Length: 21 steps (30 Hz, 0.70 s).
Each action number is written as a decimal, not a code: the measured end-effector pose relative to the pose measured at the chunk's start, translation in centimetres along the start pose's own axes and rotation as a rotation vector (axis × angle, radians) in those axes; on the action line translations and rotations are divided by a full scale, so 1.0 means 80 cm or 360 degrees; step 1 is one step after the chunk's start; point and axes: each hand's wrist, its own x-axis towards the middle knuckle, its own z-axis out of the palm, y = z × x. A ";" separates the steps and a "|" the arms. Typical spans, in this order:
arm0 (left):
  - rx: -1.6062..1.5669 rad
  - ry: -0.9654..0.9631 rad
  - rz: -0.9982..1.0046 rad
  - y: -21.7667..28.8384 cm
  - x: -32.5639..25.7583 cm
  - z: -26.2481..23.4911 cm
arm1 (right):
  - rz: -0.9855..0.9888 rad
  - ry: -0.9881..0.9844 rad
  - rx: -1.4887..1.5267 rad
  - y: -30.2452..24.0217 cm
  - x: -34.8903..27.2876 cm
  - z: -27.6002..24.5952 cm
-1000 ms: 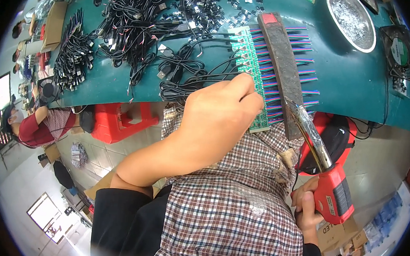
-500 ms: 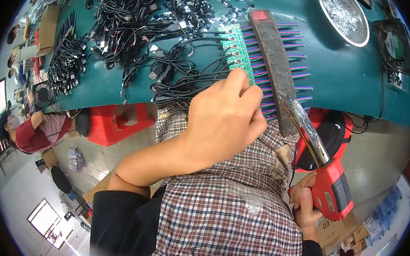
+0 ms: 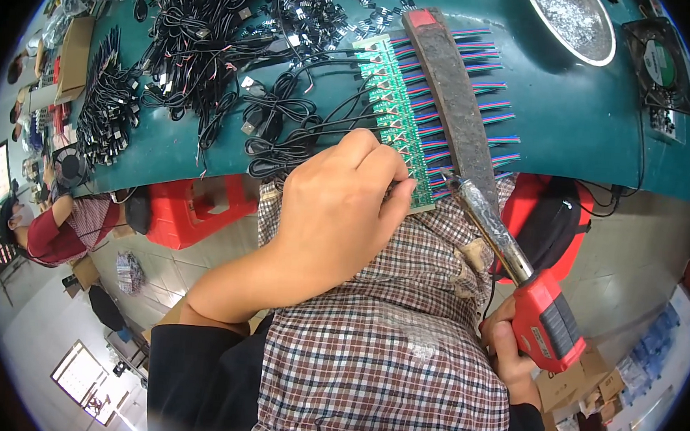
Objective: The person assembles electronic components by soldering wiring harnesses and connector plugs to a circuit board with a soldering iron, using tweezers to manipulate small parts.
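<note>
My left hand [image 3: 333, 215] is closed in a pinch over the near end of a green circuit board panel [image 3: 390, 100]; what its fingertips hold is hidden. Black cables [image 3: 289, 153] lead to the panel's left edge. My right hand [image 3: 505, 344] grips a red pistol-shaped soldering gun [image 3: 542, 318] by its handle. The gun's tip is close to the panel's right edge, just right of my left fingertips; whether it touches cannot be told. Thin multicoloured wires [image 3: 499, 118] stick out right of the panel, with a dark bar [image 3: 455, 92] lying across them.
Heaps of black cables [image 3: 193, 56] cover the table's left and back. A metal bowl [image 3: 574, 28] of silvery bits and a small fan [image 3: 661, 65] are at the back right. Red stools [image 3: 195, 214] stand below the table edge. Another person [image 3: 52, 229] sits far left.
My left hand has moved slightly left and nearer, exposing more of the panel. The soldering gun's tip has shifted left, closer to the panel and my left fingertips.
</note>
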 end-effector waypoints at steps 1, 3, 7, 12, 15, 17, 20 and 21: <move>0.0009 0.0009 0.0016 0.000 0.000 0.000 | -0.0006 -0.0034 -0.0045 0.002 -0.002 -0.001; 0.0009 0.0015 0.0015 -0.001 0.001 0.003 | 0.0127 0.0033 0.0039 -0.006 -0.006 0.004; -0.0005 0.0027 0.0001 -0.001 0.000 0.004 | 0.0207 0.0039 0.0060 -0.010 0.000 0.004; 0.0014 0.0014 -0.0006 -0.001 0.001 0.003 | 0.0022 0.0076 0.0006 -0.006 0.005 0.009; 0.0016 0.0013 -0.0003 -0.001 0.002 0.004 | 0.0053 0.0096 0.0011 -0.007 0.004 0.010; 0.0020 0.0016 -0.0001 -0.002 0.002 0.005 | 0.0050 0.0116 0.0004 -0.007 0.004 0.011; 0.0018 0.0028 0.0005 -0.002 0.002 0.006 | 0.0094 0.0077 0.0013 -0.004 0.005 0.010; 0.0030 0.0020 -0.0006 -0.001 0.002 0.006 | 0.0040 0.0081 -0.0022 -0.001 0.005 0.011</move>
